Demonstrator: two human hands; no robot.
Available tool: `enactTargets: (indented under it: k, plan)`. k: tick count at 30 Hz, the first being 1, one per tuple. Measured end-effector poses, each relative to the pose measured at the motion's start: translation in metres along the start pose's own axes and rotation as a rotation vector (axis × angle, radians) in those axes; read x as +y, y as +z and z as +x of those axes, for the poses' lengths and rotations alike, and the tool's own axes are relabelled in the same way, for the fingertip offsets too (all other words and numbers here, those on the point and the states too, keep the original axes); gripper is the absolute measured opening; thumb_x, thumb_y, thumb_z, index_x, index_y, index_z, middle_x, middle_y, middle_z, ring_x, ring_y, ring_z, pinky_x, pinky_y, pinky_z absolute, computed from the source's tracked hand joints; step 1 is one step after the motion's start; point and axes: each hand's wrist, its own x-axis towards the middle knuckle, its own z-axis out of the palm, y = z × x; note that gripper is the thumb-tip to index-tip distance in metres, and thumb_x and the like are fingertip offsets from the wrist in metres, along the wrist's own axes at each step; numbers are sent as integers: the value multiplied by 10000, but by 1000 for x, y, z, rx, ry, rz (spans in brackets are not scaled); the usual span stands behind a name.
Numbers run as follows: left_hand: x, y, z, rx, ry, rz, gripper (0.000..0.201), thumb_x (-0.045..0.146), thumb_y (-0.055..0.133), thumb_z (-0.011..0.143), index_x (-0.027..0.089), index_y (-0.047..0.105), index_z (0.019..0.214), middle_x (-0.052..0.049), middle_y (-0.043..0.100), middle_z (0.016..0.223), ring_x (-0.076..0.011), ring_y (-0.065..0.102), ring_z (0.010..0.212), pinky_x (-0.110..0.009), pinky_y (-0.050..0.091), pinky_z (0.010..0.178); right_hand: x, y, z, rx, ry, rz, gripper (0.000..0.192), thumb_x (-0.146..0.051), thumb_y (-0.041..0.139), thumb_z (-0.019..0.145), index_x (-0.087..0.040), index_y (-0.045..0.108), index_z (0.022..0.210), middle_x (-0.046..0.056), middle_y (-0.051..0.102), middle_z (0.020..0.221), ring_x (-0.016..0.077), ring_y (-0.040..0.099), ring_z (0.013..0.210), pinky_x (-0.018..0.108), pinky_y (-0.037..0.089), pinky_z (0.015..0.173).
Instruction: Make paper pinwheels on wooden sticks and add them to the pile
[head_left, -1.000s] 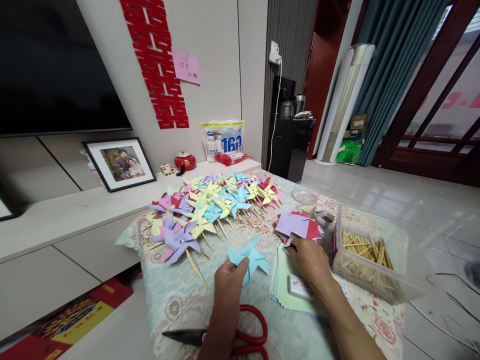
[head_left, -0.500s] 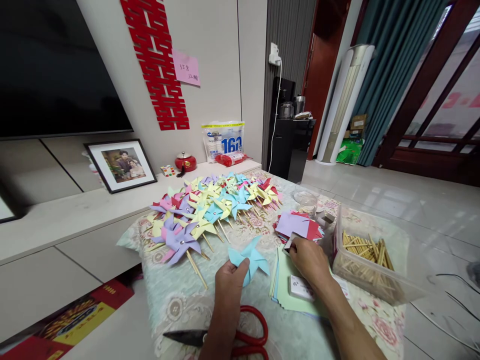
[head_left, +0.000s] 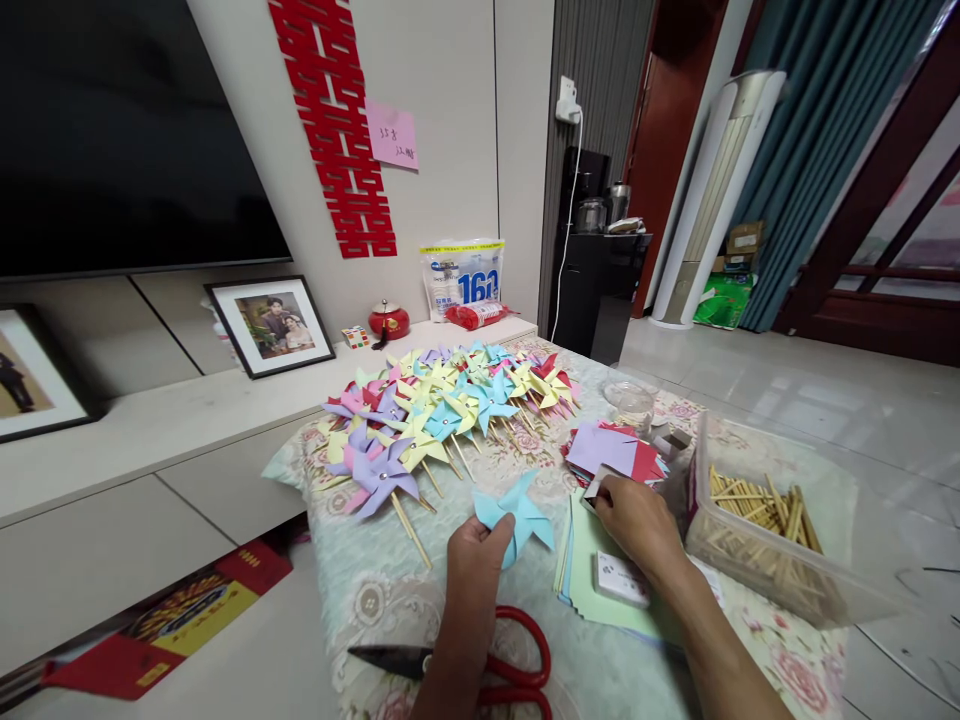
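Fingers of the left hand pinched a blue paper pinwheel over the tabletop, near a cluster of pinwheels on sticks. The right hand was at a small box beside stacked colored paper; whether its fingers held anything could not be told. Red-handled scissors lay beneath the left forearm.

The left hand and right hand are bare; 2 bare forearms.
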Motion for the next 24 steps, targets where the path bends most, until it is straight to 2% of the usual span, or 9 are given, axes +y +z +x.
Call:
enactTargets:
  k: [11, 16, 24]
  plan:
    - [0, 0, 0, -2, 8, 5, 219, 308, 789, 587, 118, 755, 691, -8, 691, 589, -141, 562, 535, -246, 443, 556, 0, 1, -1, 68, 44, 7, 249, -239, 443, 936, -158, 671, 995, 151, 767, 964, 288, 718, 891, 306, 363, 635]
    - [-1, -1, 2, -19, 1, 7, 260, 342, 773, 607, 112, 757, 726, -5, 689, 601, -130, 542, 526, -241, 426, 544, 4, 2, 1, 96, 34, 20, 225, -216, 453, 927, -158, 669, 956, 143, 767, 928, 286, 711, 865, 311, 336, 629]
    - [1, 0, -1, -8, -1, -29, 205, 290, 780, 602, 127, 751, 722, -2, 706, 604, -145, 597, 573, -241, 462, 587, 12, 2, 4, 125, 21, 99, 216, -183, 478, 890, -152, 692, 887, 133, 764, 896, 270, 695, 850, 302, 317, 620]
